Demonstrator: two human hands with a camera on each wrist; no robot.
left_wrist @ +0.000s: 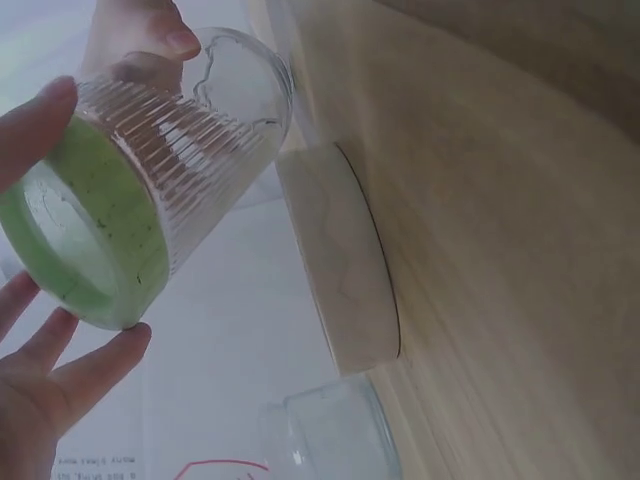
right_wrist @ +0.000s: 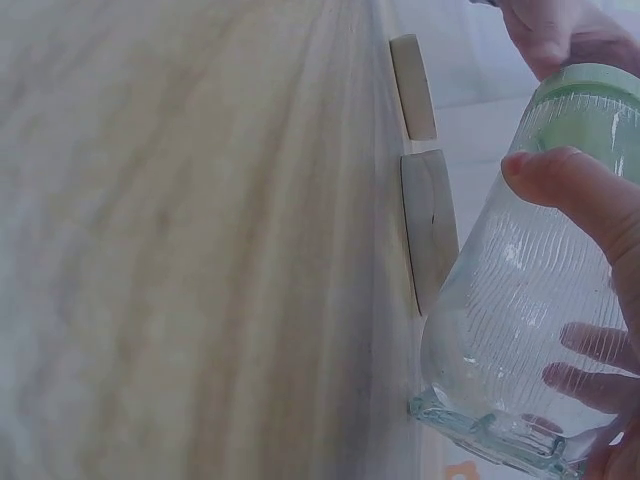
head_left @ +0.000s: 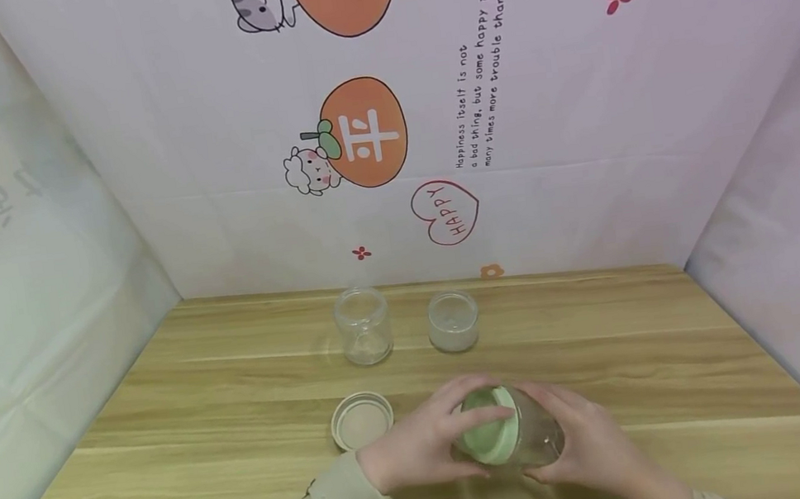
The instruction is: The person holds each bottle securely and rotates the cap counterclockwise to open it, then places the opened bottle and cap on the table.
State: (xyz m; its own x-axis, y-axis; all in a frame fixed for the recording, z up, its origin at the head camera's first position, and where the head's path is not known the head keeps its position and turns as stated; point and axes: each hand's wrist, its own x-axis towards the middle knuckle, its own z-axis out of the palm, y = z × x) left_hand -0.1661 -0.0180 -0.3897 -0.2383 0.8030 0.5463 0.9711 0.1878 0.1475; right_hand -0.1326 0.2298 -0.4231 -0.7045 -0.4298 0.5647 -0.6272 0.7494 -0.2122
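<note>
A ribbed clear glass jar with a pale green lid is held tilted between both hands, its lid end toward the left. My left hand grips the green lid, with fingertips spread around its rim in the left wrist view. My right hand holds the glass body, thumb on one side and fingers on the other. In the right wrist view the jar's base edge is close to the tabletop. To the left of the hands lies a beige round lid.
Behind the hands, a taller clear glass jar and a shorter one stand without lids on the wood-grain table. A second beige lid shows in the right wrist view. Printed white cloth encloses the back and sides.
</note>
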